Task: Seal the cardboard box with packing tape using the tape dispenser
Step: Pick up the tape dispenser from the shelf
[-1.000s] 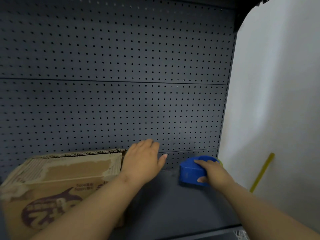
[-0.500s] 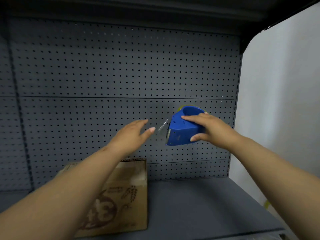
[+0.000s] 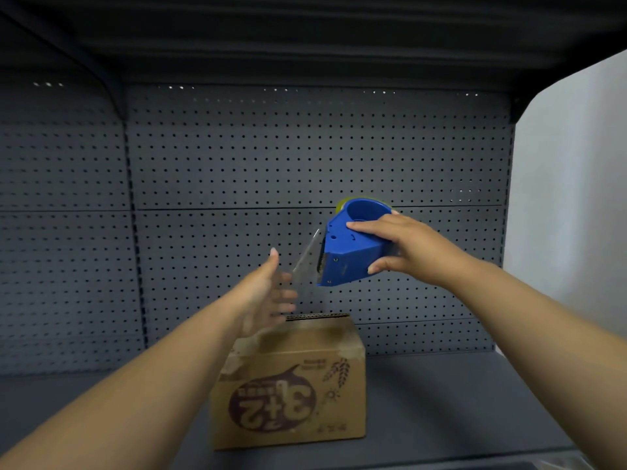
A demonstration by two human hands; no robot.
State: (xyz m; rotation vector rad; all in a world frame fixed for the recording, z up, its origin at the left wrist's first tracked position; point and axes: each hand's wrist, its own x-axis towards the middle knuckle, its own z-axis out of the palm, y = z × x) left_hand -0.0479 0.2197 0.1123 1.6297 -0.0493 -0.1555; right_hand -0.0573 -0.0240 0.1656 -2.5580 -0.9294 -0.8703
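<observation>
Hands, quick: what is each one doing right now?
Left hand: open, reaching for the clear tape strip.
Right hand: closed on the blue tape dispenser.

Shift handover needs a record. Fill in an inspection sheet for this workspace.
Surface: dark grey shelf, bare apart from the box.
Job's things: cardboard box standing on the shelf, print upside down; blue tape dispenser held in the air above it, clear tape strip hanging from its blade end.
Clutter: nothing seen.
Grippers: right hand closed around the dispenser; left hand open, blurred, fingers at the strip; contact unclear.
Cables: nothing seen.
Surroundings: grey pegboard back panel, white wall on the right.
</observation>
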